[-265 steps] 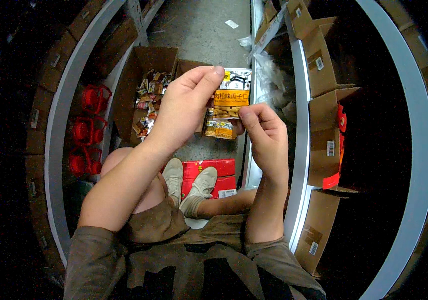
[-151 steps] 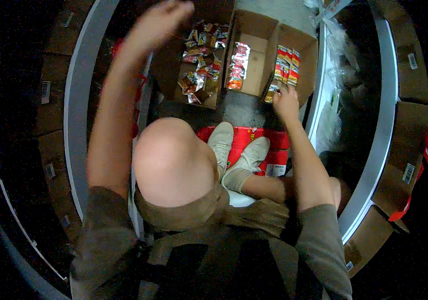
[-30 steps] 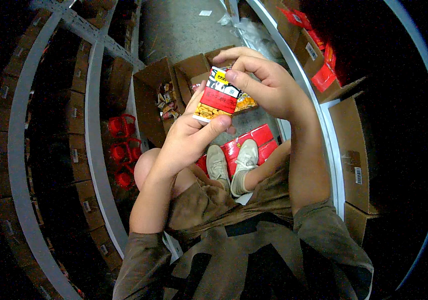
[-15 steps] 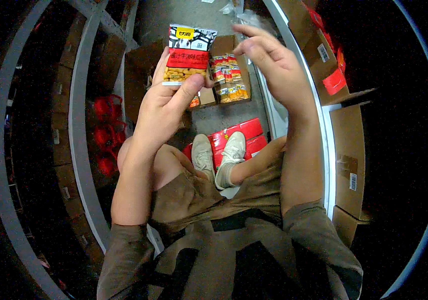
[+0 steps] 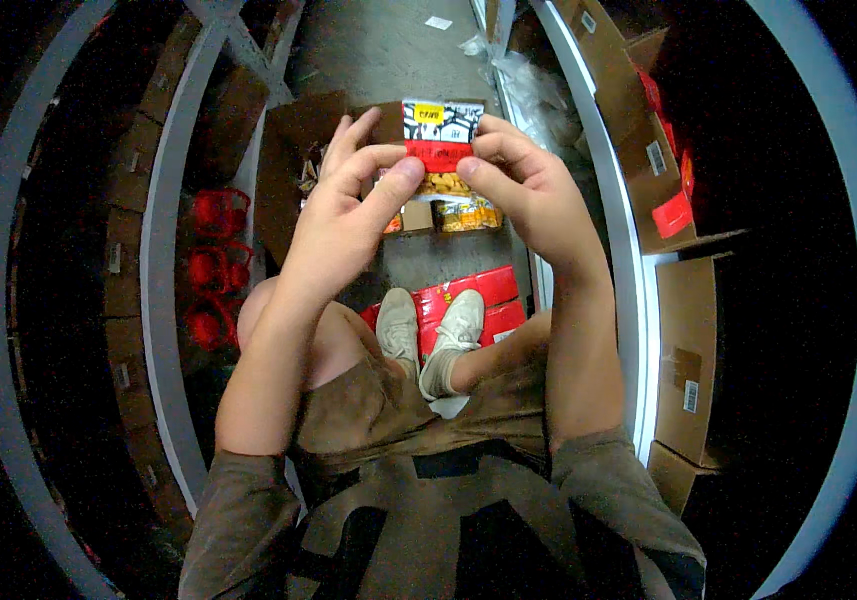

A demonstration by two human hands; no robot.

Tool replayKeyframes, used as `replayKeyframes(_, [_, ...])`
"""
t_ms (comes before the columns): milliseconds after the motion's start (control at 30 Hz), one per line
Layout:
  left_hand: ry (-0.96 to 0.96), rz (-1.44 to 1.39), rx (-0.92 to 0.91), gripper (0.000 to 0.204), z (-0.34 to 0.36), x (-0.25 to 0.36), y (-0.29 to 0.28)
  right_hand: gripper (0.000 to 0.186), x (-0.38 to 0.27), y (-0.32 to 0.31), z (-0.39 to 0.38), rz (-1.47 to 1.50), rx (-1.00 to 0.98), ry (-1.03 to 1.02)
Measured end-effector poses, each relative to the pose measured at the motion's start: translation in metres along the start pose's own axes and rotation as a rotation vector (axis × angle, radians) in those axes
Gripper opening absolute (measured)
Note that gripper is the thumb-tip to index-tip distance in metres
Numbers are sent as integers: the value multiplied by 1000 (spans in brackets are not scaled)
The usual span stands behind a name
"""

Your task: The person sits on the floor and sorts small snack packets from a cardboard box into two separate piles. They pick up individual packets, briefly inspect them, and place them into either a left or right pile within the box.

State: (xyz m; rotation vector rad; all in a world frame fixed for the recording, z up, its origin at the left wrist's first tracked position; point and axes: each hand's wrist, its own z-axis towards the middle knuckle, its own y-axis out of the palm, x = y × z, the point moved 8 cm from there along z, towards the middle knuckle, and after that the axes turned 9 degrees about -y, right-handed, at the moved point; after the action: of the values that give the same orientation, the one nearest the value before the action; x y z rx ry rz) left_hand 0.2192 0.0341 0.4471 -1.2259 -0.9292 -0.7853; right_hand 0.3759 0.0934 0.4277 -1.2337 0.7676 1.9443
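A small snack packet (image 5: 442, 152), white, yellow and red with yellow nut-like pieces on its lower part, is held up between my hands. The thumb and forefinger of my left hand (image 5: 348, 205) pinch its left edge, with the other fingers raised. At the opposite edge my right hand (image 5: 538, 195) grips the packet, its thumb on the front and its fingers behind. Partly hidden beyond the hands stands an open cardboard box (image 5: 286, 150). More yellow snack packets (image 5: 470, 216) lie in a box below the held one.
Beneath my shoes (image 5: 453, 330) lies a red wrapped bundle (image 5: 496, 287). Red net-like bundles (image 5: 216, 265) sit by the left shelf post (image 5: 153, 290). Cardboard boxes (image 5: 686, 350) fill the right shelf. Clear plastic wrap (image 5: 538, 95) lies on the far right side.
My right hand was apart from the packet and has come in to grip its right edge. The packet and my left hand have moved right and closer to my body.
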Motion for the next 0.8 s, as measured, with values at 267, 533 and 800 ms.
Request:
replayKeyframes(267, [37,19,108,29,3,1,-11,25,7,11,3,-92,11,-28])
replayKeyframes(533, [63,68,351,45,15,-5,-51,24,62,-50,39,-39,383,139])
replayKeyframes(800, [-70,-106,269,39,40,-23,-66,24,340,-104,-17,-137,296,825])
